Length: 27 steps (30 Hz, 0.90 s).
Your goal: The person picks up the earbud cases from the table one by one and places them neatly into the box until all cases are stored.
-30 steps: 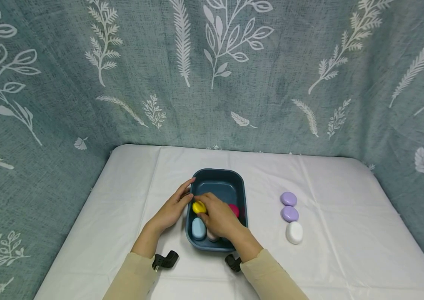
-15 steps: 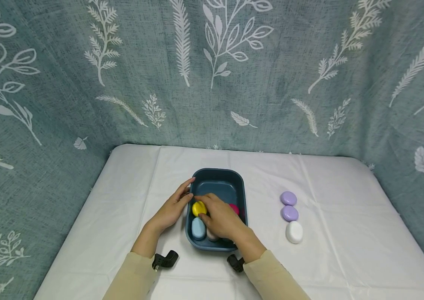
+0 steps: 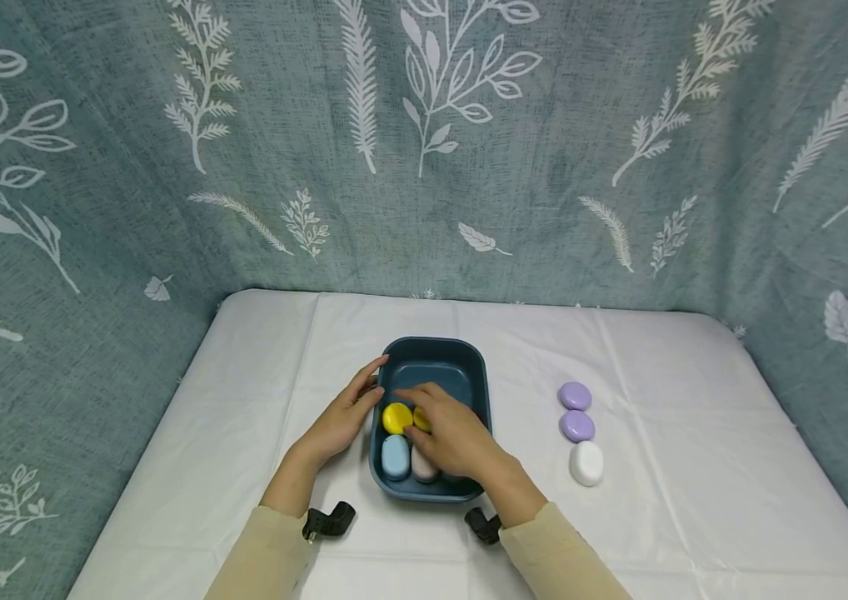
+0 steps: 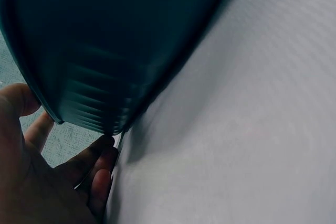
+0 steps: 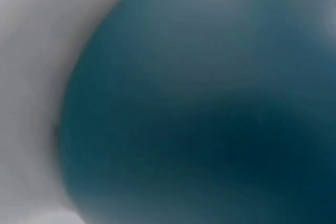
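Note:
A dark blue rectangular plastic box (image 3: 424,377) stands mid-table. My left hand (image 3: 341,425) rests along its left side; in the left wrist view the fingertips touch the outer wall and the thumb is at the rim. My right hand (image 3: 454,429) reaches into the box, thumb and fingers spread above the contents. Left of it lies a smooth round yellow piece (image 3: 396,418); a second yellow piece (image 3: 421,419) shows partly under the fingers. In the near part are a light blue oval piece (image 3: 396,457) and a pale pinkish one (image 3: 423,467). The right wrist view is blurred, showing mostly blue box.
To the right of the box, two purple round pieces (image 3: 576,411) and a white oval piece (image 3: 586,463) lie in a column on the white tablecloth (image 3: 664,500). A leaf-patterned green-grey curtain (image 3: 424,225) hangs behind the table and at its sides.
My right hand has shifted slightly right, off the yellow piece, which now lies flat. A second yellow piece has come into sight, while the pink-red piece is now mostly covered. The left hand stays put.

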Tool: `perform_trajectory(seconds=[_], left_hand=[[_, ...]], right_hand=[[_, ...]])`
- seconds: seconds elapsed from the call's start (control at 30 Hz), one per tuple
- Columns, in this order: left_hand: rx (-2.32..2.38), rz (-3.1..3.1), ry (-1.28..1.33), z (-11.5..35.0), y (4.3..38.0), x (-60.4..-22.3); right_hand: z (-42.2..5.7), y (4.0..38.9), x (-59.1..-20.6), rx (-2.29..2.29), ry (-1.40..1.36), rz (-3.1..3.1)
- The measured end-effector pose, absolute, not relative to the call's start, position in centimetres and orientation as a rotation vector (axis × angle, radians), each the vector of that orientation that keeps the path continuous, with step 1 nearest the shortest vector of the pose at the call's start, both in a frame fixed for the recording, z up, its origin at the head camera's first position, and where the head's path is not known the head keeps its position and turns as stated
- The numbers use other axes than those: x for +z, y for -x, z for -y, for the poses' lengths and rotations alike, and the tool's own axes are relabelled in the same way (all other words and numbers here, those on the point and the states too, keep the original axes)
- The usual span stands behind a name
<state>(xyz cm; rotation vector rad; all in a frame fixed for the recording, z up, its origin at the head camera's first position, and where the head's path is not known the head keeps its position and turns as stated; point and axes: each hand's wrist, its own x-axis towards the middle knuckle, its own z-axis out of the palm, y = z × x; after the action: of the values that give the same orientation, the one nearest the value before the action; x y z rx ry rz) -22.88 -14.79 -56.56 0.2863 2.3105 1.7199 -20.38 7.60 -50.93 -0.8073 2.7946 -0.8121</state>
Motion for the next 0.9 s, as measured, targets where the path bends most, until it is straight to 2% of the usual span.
perform_trajectory(seconds=[0.4, 0.9], left_hand=[[1.717, -2.318, -0.278, 14.7, 22.9, -56.6], [1.707, -2.331, -0.255, 14.7, 22.8, -56.7]], right_hand=[[-10.6, 20.5, -49.5, -0.913, 0.862, -2.929], [-17.6, 21.0, -49.4, -0.917, 0.7, -3.103]])
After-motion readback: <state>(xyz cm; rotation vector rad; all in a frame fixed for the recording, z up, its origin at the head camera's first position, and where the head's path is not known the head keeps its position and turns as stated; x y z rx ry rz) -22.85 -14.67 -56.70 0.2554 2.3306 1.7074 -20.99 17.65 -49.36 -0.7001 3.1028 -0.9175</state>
